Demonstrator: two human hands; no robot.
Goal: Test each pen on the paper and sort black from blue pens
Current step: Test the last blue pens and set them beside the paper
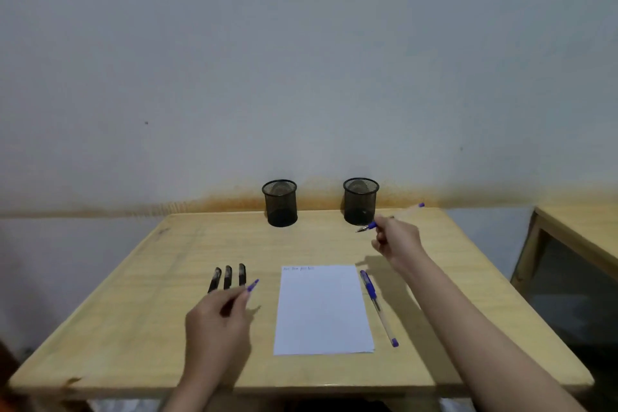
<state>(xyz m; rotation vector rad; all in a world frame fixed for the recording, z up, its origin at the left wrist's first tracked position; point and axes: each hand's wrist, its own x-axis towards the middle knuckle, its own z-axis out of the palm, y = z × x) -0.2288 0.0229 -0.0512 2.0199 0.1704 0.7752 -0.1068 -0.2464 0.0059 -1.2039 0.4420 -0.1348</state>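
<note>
Your right hand [396,237] pinched an uncapped blue pen [389,219] beside the right cup [360,201]; your left hand [217,321] held its cap [252,285]. Dropped in uncapped, the pen could dry out.

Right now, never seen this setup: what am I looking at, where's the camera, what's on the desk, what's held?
No machine here: a person works with bare hands, filmed by one wide-angle camera on their head, looking forward and down. The light wooden table holds a white paper sheet with faint scribbles at its top, two black mesh pen cups by the wall, three black pens left of the sheet, and a capped blue pen to its right. The right hand holds an uncapped blue pen near the right cup. The left hand holds its blue cap.
</note>
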